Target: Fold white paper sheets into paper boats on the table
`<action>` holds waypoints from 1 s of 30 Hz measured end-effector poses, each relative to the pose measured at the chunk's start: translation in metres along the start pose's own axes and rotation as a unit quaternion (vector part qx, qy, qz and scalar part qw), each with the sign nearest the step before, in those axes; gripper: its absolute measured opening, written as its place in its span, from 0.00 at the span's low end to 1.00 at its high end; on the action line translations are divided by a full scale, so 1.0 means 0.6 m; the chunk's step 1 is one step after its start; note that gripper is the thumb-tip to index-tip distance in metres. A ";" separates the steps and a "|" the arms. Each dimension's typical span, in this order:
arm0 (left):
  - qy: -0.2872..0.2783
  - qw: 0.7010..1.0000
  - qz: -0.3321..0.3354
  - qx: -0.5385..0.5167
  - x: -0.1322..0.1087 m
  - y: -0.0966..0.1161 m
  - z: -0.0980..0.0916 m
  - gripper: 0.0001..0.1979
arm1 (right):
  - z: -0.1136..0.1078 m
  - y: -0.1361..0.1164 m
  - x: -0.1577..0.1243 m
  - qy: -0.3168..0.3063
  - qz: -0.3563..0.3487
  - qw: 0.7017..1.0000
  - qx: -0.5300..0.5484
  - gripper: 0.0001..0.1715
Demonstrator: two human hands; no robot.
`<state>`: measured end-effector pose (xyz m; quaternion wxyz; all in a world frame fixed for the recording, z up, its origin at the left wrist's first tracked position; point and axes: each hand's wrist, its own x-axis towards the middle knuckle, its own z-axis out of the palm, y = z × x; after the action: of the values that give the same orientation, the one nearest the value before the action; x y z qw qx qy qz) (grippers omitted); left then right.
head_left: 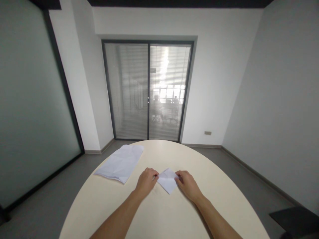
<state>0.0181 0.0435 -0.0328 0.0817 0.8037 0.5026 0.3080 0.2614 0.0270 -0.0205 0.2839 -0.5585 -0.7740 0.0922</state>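
The left hand [146, 181] pinches the folded paper [167, 183] at nine o'clock, and the right hand [188, 186] grips it at three, over the pale table [164, 217] (whether touching, I cannot tell); larger white paper [122, 162] lies at ten o'clock from it.

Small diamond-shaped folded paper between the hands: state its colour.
The diamond-shaped folded paper is white, faintly bluish, best seen in the head view.

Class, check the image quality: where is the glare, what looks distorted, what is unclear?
Head view: bright glare on the right glass panel; head view: right wall slants outward; head view: shapes behind the blinds look hazy, while the folded paper keeps a readable outline.
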 end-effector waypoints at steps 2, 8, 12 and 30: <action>-0.002 1.000 0.005 -0.008 0.000 -0.002 0.002 0.10 | 0.000 -0.001 -0.001 0.002 -0.010 1.000 0.009 0.15; -0.025 0.999 0.028 -0.005 -0.001 -0.002 -0.001 0.12 | 0.003 -0.019 -0.009 0.025 -0.053 0.994 0.087 0.22; -0.038 0.999 0.035 0.016 -0.001 0.007 -0.011 0.13 | -0.001 -0.043 -0.016 -0.003 -0.082 0.992 0.095 0.22; -0.043 0.997 0.062 0.036 -0.008 0.010 -0.010 0.13 | -0.018 -0.065 -0.023 -0.099 -0.144 0.983 0.054 0.27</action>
<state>0.0180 0.0354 -0.0274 0.0554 0.8481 0.4586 0.2595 0.2389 -0.0016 0.0018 0.2458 -0.4131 -0.8645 0.1469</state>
